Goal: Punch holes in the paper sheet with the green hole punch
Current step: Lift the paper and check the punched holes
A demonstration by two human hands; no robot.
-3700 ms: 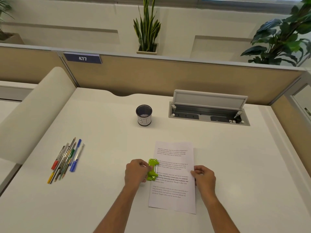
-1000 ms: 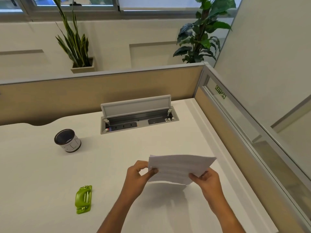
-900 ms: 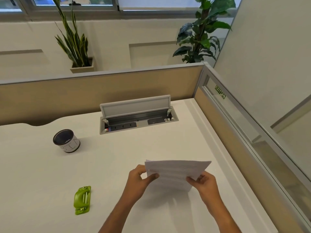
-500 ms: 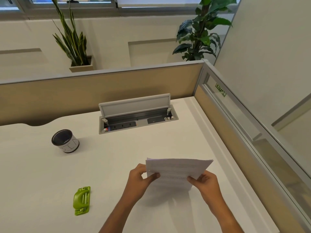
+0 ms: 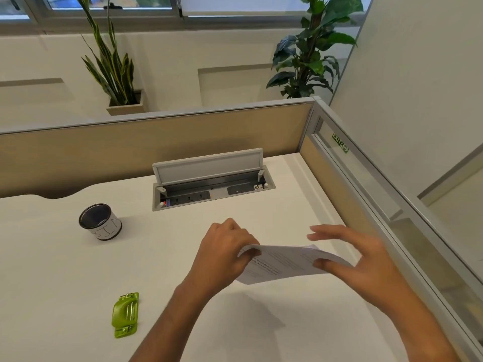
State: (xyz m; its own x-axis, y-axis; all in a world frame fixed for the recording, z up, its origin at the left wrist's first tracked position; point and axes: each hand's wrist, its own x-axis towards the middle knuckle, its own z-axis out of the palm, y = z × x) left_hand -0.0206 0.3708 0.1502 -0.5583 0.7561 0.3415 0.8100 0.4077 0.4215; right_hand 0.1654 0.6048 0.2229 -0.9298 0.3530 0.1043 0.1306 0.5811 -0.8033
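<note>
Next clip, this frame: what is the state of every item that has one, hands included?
paper sheet: held above the desk, printed side up; holes cannot be made out.
left hand: pinches the sheet's left edge.
right hand: fingers straight and spread, thumb at the sheet's right edge.
green hole punch: lying on the desk, untouched.
cup: upright.
power box lid: raised open.
</note>
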